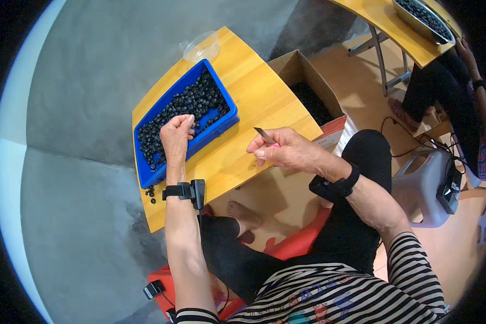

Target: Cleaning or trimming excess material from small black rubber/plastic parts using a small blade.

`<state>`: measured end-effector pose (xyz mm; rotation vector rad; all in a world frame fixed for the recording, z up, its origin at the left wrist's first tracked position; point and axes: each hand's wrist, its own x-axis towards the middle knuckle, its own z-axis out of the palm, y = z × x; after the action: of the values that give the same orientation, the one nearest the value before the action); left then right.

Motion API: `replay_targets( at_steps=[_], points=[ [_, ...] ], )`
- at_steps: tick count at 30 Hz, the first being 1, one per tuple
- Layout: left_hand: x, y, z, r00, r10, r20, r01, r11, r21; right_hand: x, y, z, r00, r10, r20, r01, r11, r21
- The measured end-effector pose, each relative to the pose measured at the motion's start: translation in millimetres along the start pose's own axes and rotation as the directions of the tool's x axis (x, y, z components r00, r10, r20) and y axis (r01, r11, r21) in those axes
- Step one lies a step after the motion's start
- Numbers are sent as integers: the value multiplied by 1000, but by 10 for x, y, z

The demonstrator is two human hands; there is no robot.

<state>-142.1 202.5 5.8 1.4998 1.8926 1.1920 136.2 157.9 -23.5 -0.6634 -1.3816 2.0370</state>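
Note:
My left hand point(176, 136) is closed in a pinch over the near edge of a blue plastic tray point(230, 120). Whatever its fingertips hold is hidden. Heaped in the tray are small black round pieces point(200, 96), some with a hole in the middle. Off to the right, above the table's near side, my right hand point(286, 150) grips a small knife point(264, 135). Its narrow grey blade points up and left, and a bit of pink handle shows between the fingers.
The tray stands on a yellow table point(259, 86); a clear plastic tub point(204, 49) sits behind it. Several loose black pieces point(152, 195) lie by its near corner. Beyond the table is a cardboard box point(329, 92) of black pieces. Another person point(443, 81) sits at right.

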Motion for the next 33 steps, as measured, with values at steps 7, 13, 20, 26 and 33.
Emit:
replay_targets(
  at_steps=[7,13,20,26,33],
  points=[
    [-7,8,25,997,27,-79,-28,1000,-11,154,236,28,985,-169,-32,154,949,-275],
    [48,-104,-74,987,73,-140,-113,948,-298,189,202,54,989,-150,-17,141,956,-256],
    [-93,-64,-68,962,54,-266,-191,832,-521,212,287,19,993,-122,1,120,978,-168],
    [-956,119,170,992,-54,115,127,413,-902,130,70,233,978,-209,21,210,972,-104],
    [-1199,87,408,878,-147,456,478,210,-853,297,85,378,934,-355,-36,346,927,-146]
  ],
)
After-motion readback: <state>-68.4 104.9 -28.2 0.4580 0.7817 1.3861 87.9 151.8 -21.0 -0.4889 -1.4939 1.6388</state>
